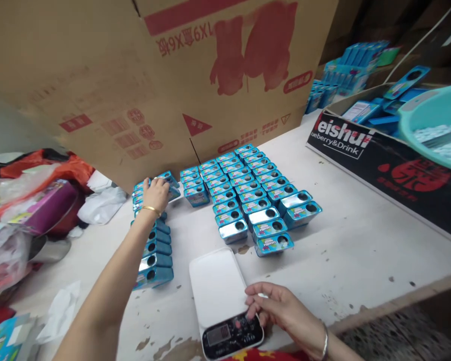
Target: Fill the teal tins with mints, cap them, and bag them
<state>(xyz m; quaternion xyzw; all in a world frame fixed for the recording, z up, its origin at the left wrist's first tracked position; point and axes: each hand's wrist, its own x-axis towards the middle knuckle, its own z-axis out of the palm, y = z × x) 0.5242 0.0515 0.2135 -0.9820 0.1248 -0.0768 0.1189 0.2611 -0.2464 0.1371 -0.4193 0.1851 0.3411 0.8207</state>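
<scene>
My left hand (158, 194) reaches to the back of the left row, its fingers curled over a blue tin (174, 193). The hand partly hides this tin and its neighbours. More blue tins (160, 248) run toward me in that row, with dark round holes in their tops. My right hand (276, 307) is beside the white kitchen scale (216, 286), fingers bent in toward the thumb; whatever they may hold is too small to make out. Nothing lies on the scale's plate. A block of upright blue tins (244, 188) stands beyond the scale, a few with shiny, unprinted-looking tops.
A large cardboard box (165, 90) walls off the back. At right, a black carton (379, 170) holds loose tins and a turquoise basin (428, 113) of small white pieces. Plastic bags (101, 205) crowd the left side. The table's front edge (398, 306) is at lower right.
</scene>
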